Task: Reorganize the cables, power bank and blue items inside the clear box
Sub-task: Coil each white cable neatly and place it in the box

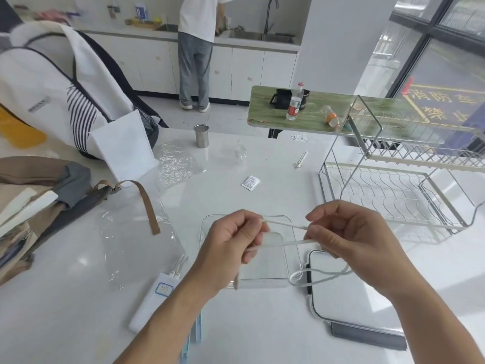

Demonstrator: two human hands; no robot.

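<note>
Both my hands hold a white cable above the clear box. My left hand grips one end of the strands, and my right hand pinches the other end. Two strands stretch between the hands, and a loose loop of the cable hangs down to the table on the right. The clear box sits open on the white table with nothing visible inside. A white power bank with a labelled sticker lies to the left of my left forearm. Thin blue items lie beside it, partly hidden by my arm.
The box's lid with grey clips lies to the right of the box. A wire dish rack stands at the right. Bags and plastic sheets crowd the left. A metal cup and small packet lie further back.
</note>
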